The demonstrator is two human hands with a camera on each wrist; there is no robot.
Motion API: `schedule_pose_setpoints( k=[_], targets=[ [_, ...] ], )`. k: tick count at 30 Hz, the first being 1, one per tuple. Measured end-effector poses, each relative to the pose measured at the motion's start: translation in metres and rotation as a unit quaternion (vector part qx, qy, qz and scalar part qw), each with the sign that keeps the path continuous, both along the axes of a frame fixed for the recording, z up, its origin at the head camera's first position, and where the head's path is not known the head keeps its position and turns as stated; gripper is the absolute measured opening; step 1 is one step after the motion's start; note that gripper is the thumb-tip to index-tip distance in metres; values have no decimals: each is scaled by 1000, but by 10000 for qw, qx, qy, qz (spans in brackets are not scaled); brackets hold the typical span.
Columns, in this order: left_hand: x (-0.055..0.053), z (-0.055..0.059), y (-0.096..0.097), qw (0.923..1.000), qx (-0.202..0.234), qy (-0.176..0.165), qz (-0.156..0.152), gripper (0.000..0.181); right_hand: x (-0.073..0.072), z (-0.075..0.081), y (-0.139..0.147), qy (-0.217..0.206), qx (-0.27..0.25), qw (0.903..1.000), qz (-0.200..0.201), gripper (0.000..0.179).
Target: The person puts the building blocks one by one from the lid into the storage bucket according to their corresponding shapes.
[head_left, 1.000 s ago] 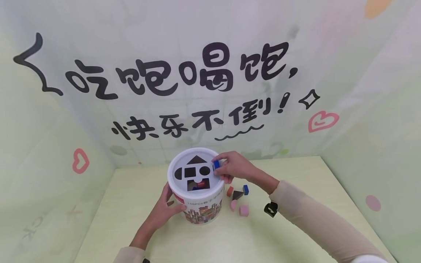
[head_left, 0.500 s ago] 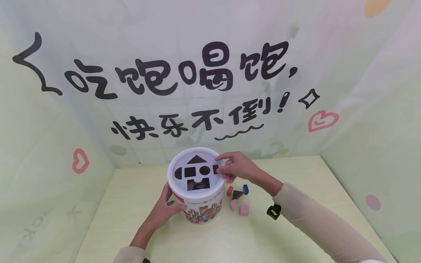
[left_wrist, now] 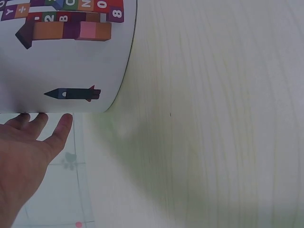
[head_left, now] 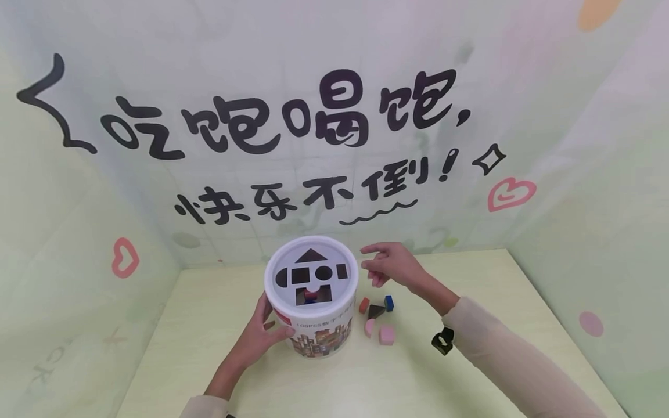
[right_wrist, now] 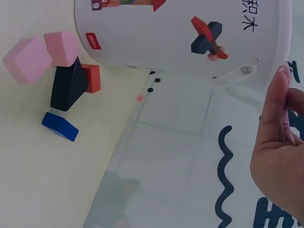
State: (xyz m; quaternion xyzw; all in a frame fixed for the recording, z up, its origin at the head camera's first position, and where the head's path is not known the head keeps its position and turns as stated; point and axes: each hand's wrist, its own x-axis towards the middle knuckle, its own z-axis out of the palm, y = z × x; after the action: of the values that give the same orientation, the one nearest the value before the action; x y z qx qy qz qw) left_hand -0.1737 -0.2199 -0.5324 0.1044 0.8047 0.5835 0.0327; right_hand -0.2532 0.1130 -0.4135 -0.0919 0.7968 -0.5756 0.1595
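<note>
A white bucket (head_left: 321,331) printed with colourful blocks stands upright on the table. Its lid (head_left: 284,296) has triangular, square, round, half-round, narrow rectangular and arch-shaped holes. Through the arch-shaped hole, blocks show inside. My left hand (head_left: 258,337) rests against the bucket's left side, the thumb toward the front. In the left wrist view, the fingertips touch the printed wall. Just right of the lid hovers my right hand (head_left: 394,266), holding nothing, its index finger extended and the other fingers loosely bent.
Right of the bucket lie an orange block (head_left: 364,305), a black triangular block (head_left: 376,312), a blue block (head_left: 389,303), a pink rounded block (head_left: 369,327) and a pink block (head_left: 387,335). A lettered backdrop (head_left: 324,232) rises behind the table (head_left: 172,348).
A blue block pinched by my right hand went down into the lid's narrow rectangular hole. The right hand has since drawn away to the right. My left hand has stayed on the bucket.
</note>
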Motion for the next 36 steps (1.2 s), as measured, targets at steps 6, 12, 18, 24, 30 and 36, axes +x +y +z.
schedule_pose_setpoints(
  k=[6,12,18,24,30,36],
  targets=[
    [1,-1,-1,10000,23,17,12,101,-8,-19,16,-34,12,9997,-223,41],
    [0,-1,-1,10000,21,43,1,101,-14,-39,29,-156,136,9985,-507,41],
    [0,-1,-1,10000,43,29,25,101,-15,-61,35,-289,175,9974,-631,42],
    [-1,-1,-1,10000,61,46,2,101,-17,-88,41,-471,338,9957,-725,43],
    [-2,0,-1,10000,77,45,-22,102,-14,-111,44,-572,396,9959,-586,45],
    [0,0,-2,9999,115,32,-36,102,-8,-129,45,-754,357,9954,-481,45]
  ],
)
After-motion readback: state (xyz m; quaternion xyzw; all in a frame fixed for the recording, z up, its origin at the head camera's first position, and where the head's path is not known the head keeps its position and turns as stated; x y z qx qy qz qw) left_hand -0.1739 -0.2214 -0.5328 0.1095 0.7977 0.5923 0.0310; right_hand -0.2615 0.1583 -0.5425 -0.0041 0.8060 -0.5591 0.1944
